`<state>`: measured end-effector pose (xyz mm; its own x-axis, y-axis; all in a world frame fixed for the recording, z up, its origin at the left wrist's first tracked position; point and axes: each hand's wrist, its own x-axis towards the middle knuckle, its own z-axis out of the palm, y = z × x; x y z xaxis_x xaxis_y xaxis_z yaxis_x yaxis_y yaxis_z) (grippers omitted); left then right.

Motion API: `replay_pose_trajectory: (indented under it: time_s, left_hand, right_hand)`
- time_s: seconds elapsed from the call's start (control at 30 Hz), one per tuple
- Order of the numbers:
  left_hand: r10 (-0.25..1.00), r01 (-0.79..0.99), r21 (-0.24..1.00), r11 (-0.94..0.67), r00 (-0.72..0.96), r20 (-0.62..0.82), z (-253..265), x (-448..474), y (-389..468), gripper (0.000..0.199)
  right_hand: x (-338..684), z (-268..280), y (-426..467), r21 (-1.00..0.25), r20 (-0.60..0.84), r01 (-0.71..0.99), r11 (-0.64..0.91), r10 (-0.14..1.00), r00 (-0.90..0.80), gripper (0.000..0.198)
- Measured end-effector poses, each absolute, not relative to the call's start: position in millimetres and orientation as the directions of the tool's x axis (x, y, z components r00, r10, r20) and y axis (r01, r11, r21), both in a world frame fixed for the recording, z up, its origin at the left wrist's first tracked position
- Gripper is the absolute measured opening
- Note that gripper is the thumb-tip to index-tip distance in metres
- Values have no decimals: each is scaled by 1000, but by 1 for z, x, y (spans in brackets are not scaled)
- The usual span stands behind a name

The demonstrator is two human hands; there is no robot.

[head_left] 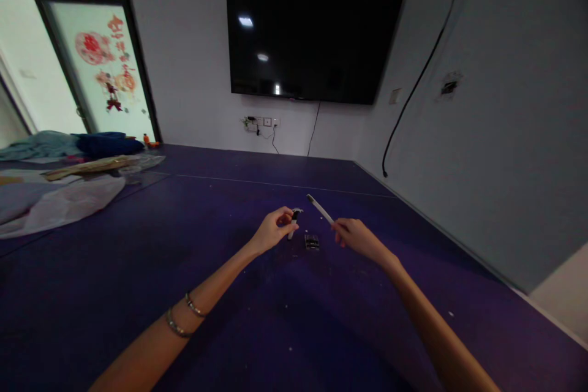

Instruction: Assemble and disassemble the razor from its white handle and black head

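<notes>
My left hand (272, 233) pinches a short black-and-white handle (294, 218) between thumb and fingers. A small pale crosspiece sits at its top, so it looks like a razor, though its detail is too small to be sure. My right hand (358, 236) grips a slim white stick (321, 209) by its lower end. The stick slants up to the left, and its far tip is dark, like a brush. Between the two hands, a small clear case with dark pieces inside (312, 242) lies on the purple surface (275, 306).
Plastic sheets (68, 205) and folded blue cloth (108, 143) lie at the left. A large television (312, 43) hangs on the far wall, above sockets (264, 122) with thin cords. A black cable (416, 92) dangles along the right wall.
</notes>
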<state>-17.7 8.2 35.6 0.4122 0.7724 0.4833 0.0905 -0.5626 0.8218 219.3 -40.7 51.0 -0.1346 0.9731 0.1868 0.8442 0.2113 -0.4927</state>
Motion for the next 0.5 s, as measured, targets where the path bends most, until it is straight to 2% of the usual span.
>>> replay_pose_trajectory:
  time_s: [0.2,0.33,0.5]
  left_hand:
    - [755,119,805,-581,449,478,41,-22,5,14]
    - [733,94,817,-569,507,453,35,-23,1,12]
    - [736,88,832,-548,524,429,27,-23,1,19]
  right_hand:
    - [248,81,-58,-598,354,692,405,908,-225,35]
    - [243,93,-67,-587,416,651,482,869,-268,33]
    - [228,101,-77,-565,440,642,518,848,-296,33]
